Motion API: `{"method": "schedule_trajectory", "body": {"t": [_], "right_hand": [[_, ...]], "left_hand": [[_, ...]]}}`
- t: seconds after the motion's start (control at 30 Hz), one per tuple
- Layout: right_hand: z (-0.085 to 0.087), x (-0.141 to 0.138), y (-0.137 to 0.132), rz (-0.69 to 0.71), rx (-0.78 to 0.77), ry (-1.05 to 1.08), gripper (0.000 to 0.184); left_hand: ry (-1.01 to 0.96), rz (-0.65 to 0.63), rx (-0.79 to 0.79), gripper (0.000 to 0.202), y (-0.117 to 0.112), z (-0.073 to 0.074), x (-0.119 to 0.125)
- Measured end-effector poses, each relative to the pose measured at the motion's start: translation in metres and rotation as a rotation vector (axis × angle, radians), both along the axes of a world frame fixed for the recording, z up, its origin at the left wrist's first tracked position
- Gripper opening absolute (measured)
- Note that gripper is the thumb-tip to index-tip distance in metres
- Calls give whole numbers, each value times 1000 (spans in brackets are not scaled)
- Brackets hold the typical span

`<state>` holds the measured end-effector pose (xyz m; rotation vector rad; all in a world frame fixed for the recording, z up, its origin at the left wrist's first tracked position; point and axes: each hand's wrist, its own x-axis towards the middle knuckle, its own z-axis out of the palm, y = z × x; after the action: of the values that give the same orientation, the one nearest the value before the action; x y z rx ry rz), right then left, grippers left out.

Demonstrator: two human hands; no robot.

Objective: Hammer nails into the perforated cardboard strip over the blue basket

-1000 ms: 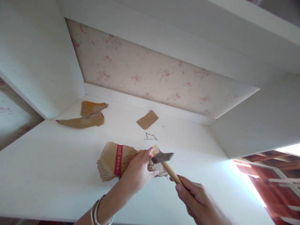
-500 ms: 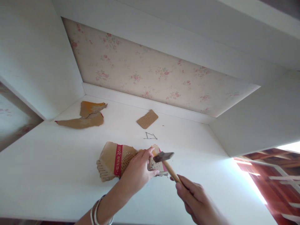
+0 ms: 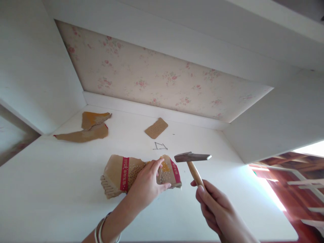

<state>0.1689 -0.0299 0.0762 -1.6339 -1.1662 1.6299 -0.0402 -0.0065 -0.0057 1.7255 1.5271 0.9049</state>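
Observation:
My right hand (image 3: 212,204) is wrapped around the wooden handle of a hammer (image 3: 193,157). Its metal head hangs in the air, right of and above the cardboard's far right corner. My left hand (image 3: 145,182) rests on a thick, torn piece of brown cardboard (image 3: 112,168) with red printed bands and many small punched holes. Thumb and forefinger are spread apart on the cardboard, around a patch with orange print; the other fingers are partly hidden. Just beyond the cardboard lie several nails (image 3: 160,148) on the white surface.
A small perforated cardboard rectangle (image 3: 156,128) lies farther back on the white tabletop (image 3: 76,168). Torn cardboard scraps (image 3: 92,128) are at the back left. White panels flank the surface, with a flowered wall (image 3: 152,77) behind. A tiny dark bit (image 3: 173,134) lies right of the rectangle.
The hammer has lifted away from the cardboard and moved right with my right hand. My left hand stays on the cardboard. The view has shifted slightly.

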Motion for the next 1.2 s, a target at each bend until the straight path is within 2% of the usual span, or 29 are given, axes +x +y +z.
{"method": "schedule_trajectory", "body": {"t": [0.07, 0.17, 0.3, 0.37, 0.5, 0.63, 0.77, 0.9, 1.07, 1.2], "right_hand": [[-11, 5, 4, -17, 9, -45, 43], [-37, 18, 13, 32, 56, -218, 42], [-71, 43, 28, 218, 347, -703, 35], [-84, 55, 35, 322, 406, -940, 32], [-108, 70, 46, 372, 407, -1069, 25], [-125, 73, 53, 398, 439, -1163, 28], [-133, 72, 55, 413, 466, -1246, 37], [-134, 69, 55, 429, 483, -1295, 35], [-128, 71, 61, 465, 521, -1320, 27], [-116, 75, 74, 506, 524, -1270, 29]], "left_hand": [[-8, -5, -21, 77, -1, 3, 0], [3, -27, -29, 82, -1, 6, 0], [58, -34, -56, 87, -1, 5, 2], [78, -33, -63, 88, 0, 4, 2], [104, -37, -51, 84, 1, 4, 2], [123, -35, -56, 83, 1, 5, 3], [131, -38, -45, 84, 1, 3, 3], [127, -38, -32, 86, 1, 1, 2], [122, -32, -42, 87, 0, 2, 2], [103, -30, -56, 86, 0, 3, 3]]}}
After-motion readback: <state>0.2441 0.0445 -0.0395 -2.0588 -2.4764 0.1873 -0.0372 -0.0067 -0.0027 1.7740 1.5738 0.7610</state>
